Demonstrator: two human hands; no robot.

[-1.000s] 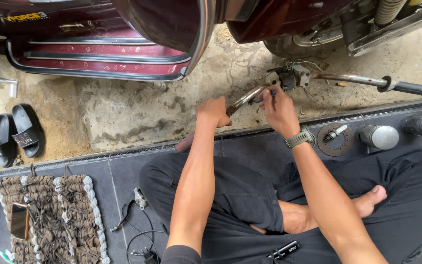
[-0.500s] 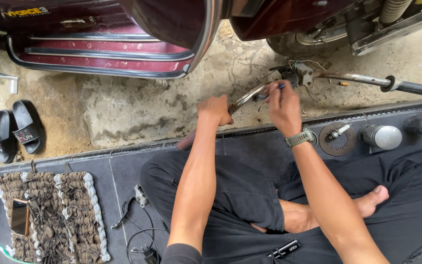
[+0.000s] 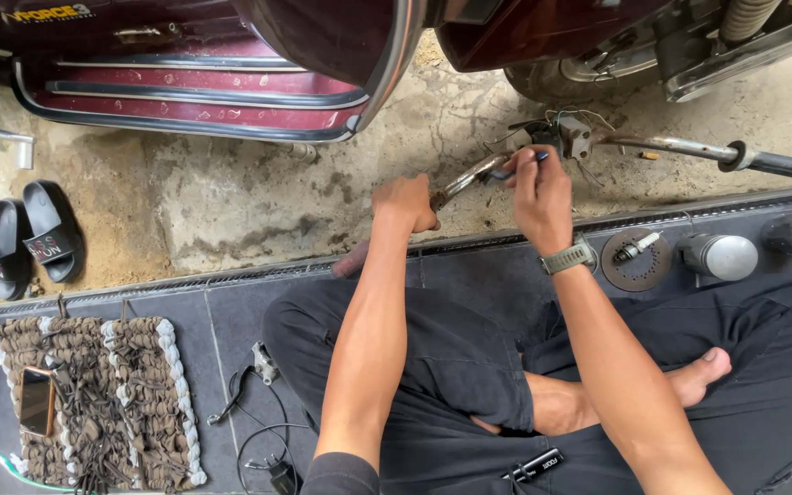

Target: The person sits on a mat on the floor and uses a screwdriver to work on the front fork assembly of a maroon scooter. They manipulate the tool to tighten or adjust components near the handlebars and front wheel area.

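Observation:
A motorcycle handlebar (image 3: 680, 148) lies on the concrete, its black grip pointing right and loose wires at its middle clamp (image 3: 566, 136). My left hand (image 3: 405, 203) is closed around the rusty left end of the bar (image 3: 460, 181). My right hand (image 3: 535, 188), with a watch on its wrist, pinches a thin dark tool (image 3: 524, 165) against the bar close to the clamp. What kind of tool it is stays unclear. I sit cross-legged on a dark tiled floor.
A dark red motorcycle body (image 3: 231, 73) fills the top. Black sandals (image 3: 29, 238) lie at left. A phone (image 3: 36, 401) rests on a woven mat (image 3: 103, 403). A brake lever with cable (image 3: 249, 385), a brake disc with spark plug (image 3: 636, 257) and two chrome parts (image 3: 721, 255) lie around me.
Both hands stay on the handlebar. The view has shifted slightly; my right hand has turned a little at the clamp.

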